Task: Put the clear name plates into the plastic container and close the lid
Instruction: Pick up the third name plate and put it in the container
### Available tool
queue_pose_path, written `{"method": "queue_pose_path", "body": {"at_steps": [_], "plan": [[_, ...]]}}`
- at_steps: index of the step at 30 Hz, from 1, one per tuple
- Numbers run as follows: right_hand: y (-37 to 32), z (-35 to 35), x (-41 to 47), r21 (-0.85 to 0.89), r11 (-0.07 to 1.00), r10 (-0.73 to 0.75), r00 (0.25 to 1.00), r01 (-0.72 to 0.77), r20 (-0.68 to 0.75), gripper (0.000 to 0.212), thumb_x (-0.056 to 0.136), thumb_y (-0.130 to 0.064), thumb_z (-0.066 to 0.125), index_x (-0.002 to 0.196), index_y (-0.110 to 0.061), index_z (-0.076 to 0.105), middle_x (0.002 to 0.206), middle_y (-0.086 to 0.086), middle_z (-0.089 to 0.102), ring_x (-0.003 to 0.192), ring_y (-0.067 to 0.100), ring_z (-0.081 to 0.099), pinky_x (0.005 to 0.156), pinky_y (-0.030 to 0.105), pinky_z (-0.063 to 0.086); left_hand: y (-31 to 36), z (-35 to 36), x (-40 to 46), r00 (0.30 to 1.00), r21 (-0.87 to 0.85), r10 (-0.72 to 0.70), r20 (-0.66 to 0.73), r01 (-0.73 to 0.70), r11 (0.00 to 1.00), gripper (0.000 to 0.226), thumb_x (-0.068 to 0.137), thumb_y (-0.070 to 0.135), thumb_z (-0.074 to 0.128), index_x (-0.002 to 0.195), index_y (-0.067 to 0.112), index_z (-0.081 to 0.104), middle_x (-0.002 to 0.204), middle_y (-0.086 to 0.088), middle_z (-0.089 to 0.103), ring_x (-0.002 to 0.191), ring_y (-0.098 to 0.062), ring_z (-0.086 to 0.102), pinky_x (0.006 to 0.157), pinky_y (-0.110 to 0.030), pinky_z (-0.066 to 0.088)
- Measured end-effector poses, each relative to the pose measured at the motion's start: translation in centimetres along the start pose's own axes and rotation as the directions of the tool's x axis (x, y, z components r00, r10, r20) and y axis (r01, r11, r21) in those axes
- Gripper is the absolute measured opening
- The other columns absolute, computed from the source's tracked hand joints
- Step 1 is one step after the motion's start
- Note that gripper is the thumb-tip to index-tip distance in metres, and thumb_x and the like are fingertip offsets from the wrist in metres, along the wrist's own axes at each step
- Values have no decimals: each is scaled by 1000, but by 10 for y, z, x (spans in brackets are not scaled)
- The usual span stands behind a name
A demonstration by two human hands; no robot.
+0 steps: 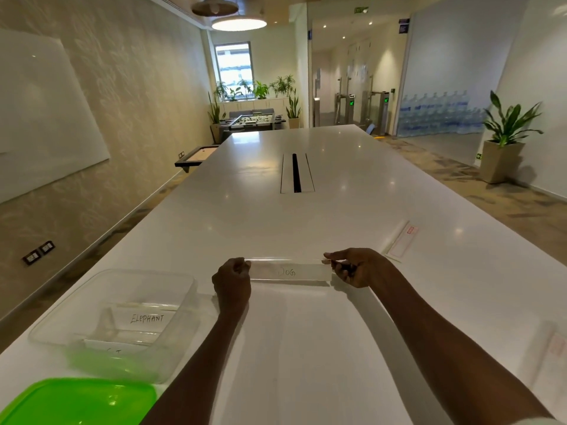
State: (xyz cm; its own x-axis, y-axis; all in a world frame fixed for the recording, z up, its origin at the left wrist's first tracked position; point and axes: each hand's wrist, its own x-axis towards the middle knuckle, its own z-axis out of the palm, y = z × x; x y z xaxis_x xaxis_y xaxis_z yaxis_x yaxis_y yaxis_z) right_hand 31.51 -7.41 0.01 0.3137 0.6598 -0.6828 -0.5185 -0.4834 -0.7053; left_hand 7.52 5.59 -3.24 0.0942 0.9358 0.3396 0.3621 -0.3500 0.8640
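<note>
Held plate: a clear name plate (290,271) marked "DOG" spans the gap between both hands, level and crosswise, above the white table (306,332).
Left hand (231,282): closed around the plate's left end; the fingers curl over that end and hide it, so the plate comes out of the fist toward the right.
Right hand (356,266): pinches the plate's right end, thumb and fingertips (329,259) pressed on its top edge and end, the other fingers folded below.
Plate relative to fingers: each end sits inside a grip; the written middle stays uncovered between the hands.
Container: a clear plastic container (171,332) stands open on the table to the left of the left hand, near the forearm.
Inside the container: a plate marked "ELEPHANT" (147,319) lies on the floor, with another plate (113,348) nearer the front wall whose writing I cannot read.
Lid: a green lid (79,403) lies flat on the table in front of the container, apart from it.
Remaining plate: one more clear plate (402,242) with a red-bordered label lies on the table beyond the right hand, not touched.
</note>
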Motion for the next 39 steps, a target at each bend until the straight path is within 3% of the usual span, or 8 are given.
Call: {"method": "queue_pose_path", "body": {"at_steps": [8,16,19,23,26,31,35,39], "plan": [[10,5,-2,-188,972,-191,938,140,-291,29,80,-5,74,52,-3,67,51,6,60,45,12,40,43,20,30,-1,-10,-14,998,103,4,63,-10,995,16,82,21,73,89,7,76,82,-7,76,78,-23,69,76,-29,50],[8,5,9,-341,915,-338,866,213,-367,16,78,-5,74,68,2,64,56,13,58,41,19,45,40,19,30,4,-9,-13,994,161,-49,96,33,986,20,80,25,73,89,7,75,85,-8,75,87,-27,69,82,-33,51],[6,3,11,-574,787,-506,769,226,-390,25,79,-22,72,83,2,68,76,13,73,62,24,63,54,28,49,5,-10,-11,995,191,-27,92,9,982,28,80,27,73,99,7,72,93,-8,74,93,-27,68,87,-33,49],[-3,8,3,-838,433,-761,634,332,-142,48,83,-47,67,71,0,66,87,12,74,85,29,68,78,38,53,8,-11,-2,974,217,131,183,-171,961,32,80,22,74,107,6,69,102,-10,72,97,-24,66,90,-34,49],[-13,14,-7,-909,151,-716,677,390,172,50,80,-50,71,84,0,71,95,15,73,90,28,67,81,41,53,13,-12,9,904,231,166,393,-272,934,39,80,19,74,116,8,66,119,-8,68,109,-22,63,99,-32,46],[-15,21,-12,-948,30,-516,817,317,257,61,70,-25,86,123,-5,63,119,9,66,106,24,62,89,29,48,22,-10,22,720,388,78,690,-459,799,52,73,20,78,123,13,64,126,-7,64,117,-25,56,96,-30,43],[-9,26,-11,-960,-86,-507,818,268,273,30,69,-15,84,94,-11,68,102,11,66,89,23,59,70,26,44,26,-6,25,641,404,78,763,-567,718,38,73,20,77,110,14,70,111,-6,69,104,-26,60,84,-29,45],[-3,25,-11,-961,-95,-524,808,260,270,29,66,-7,81,94,-5,73,91,13,68,84,26,64,73,30,50,27,-2,29,619,390,80,781,-585,711,30,71,19,77,100,13,73,101,-8,72,94,-26,62,77,-30,47]]}}
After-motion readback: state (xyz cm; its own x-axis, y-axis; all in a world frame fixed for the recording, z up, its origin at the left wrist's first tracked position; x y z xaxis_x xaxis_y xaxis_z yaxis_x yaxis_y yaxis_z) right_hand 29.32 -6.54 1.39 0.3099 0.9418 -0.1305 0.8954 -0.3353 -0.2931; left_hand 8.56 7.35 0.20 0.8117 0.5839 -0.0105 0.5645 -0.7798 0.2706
